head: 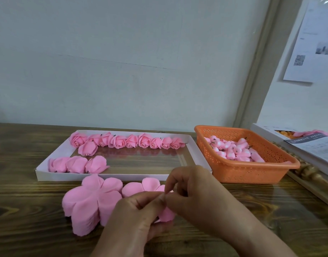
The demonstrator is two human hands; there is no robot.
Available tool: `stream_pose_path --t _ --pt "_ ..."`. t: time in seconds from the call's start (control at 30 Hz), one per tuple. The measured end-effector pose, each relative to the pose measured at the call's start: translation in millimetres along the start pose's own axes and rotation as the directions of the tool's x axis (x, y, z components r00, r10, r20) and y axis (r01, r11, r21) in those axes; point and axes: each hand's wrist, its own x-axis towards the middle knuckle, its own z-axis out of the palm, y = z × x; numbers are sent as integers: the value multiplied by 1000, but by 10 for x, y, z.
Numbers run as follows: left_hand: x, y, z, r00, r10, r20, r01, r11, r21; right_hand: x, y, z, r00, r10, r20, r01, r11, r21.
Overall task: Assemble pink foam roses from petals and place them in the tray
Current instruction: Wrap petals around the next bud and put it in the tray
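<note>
A white shallow tray point(193, 145) holds a back row of several finished pink roses point(120, 141) and three more roses point(77, 164) at its front left. Two stacks of pink flower-shaped petal sheets lie in front of it: a large stack point(89, 200) and a smaller stack point(139, 187) partly hidden by my hands. My left hand point(139, 216) and my right hand point(192, 193) meet fingertip to fingertip over the smaller stack. They pinch something small and pale; a pink petal point(166, 214) shows beneath them. What exactly they hold is hidden.
An orange perforated basket point(252, 170) with several pink and white rose buds stands right of the tray. A box with papers point(311, 145) lies at the far right on an ornate gold frame. The wooden table point(20, 210) ends at a pale wall.
</note>
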Motion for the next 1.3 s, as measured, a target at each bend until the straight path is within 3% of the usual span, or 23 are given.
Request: stream_pose_path --t 0.23,0.33,0.43,0.5,0.6,0.63,0.77,0.87,1.07,1.3 --pt "-55 3 1 1000 -27 12 26 998 51 -60 32 39 998 -46 -37 43 995 -95" --pt "52 106 -141 985 170 -35 -148 929 340 -43 166 -71 994 34 -108 -36 999 -16" --pt "306 295 -379 920 391 26 -297 653 697 -24 335 -204 970 123 -209 -103 989 104" --pt "485 351 -447 923 362 127 -296 462 836 -3 399 -218 960 167 -225 -130 977 169" --pt "728 311 -439 914 273 299 -336 99 937 26 440 -179 955 188 -231 -146 971 188" --pt "784 295 -422 909 245 336 -353 27 935 30 451 -169 954 190 -233 -147 971 189" --pt "927 248 -352 897 199 395 -382 -104 918 25 483 -147 952 191 -239 -148 972 184" --pt "979 208 -325 896 198 397 -377 -134 917 23 496 -139 950 189 -248 -145 972 187" --pt "951 178 -316 908 209 364 -358 -69 931 29 485 -132 953 187 -238 -143 971 191" --pt "947 192 -278 917 182 354 -340 -102 935 68 449 -125 952 189 -239 -139 968 209"
